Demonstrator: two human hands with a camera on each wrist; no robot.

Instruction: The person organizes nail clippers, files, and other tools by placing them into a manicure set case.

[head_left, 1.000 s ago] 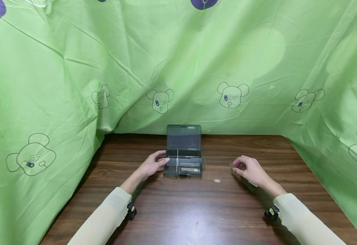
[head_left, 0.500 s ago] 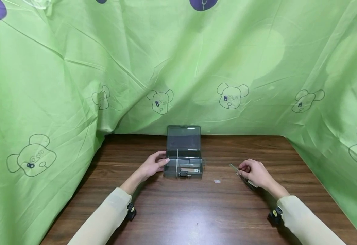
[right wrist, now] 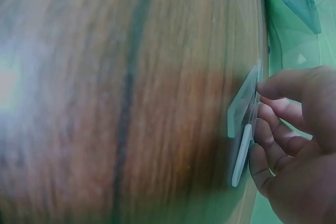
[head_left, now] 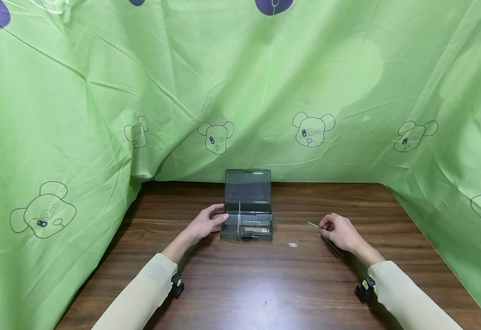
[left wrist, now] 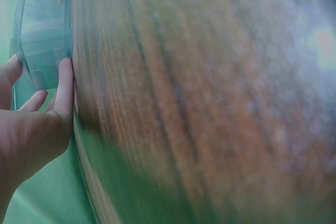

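Observation:
A small grey see-through box [head_left: 247, 219] stands on the wooden table [head_left: 240, 275] with its lid up; it has dividers and a small dark part in the front compartment. My left hand [head_left: 207, 222] holds the box's left side between thumb and fingers, and the left wrist view shows the hand [left wrist: 37, 124] round a corner of the box [left wrist: 44, 40]. To the right of the box my right hand [head_left: 338, 231] pinches a thin clear plastic strip [head_left: 312, 224] low over the table. The right wrist view shows the hand [right wrist: 294, 145], the clear strip [right wrist: 242, 106] and a white piece [right wrist: 241, 153] beside it.
A small clear round piece [head_left: 292, 244] lies on the table between the box and my right hand. Green cloth [head_left: 240, 91] with bear prints hangs behind and along both sides of the table.
My right hand has shifted a little with the strip, dipping toward the table and drawing slightly back. The left hand and the box have stayed where they were.

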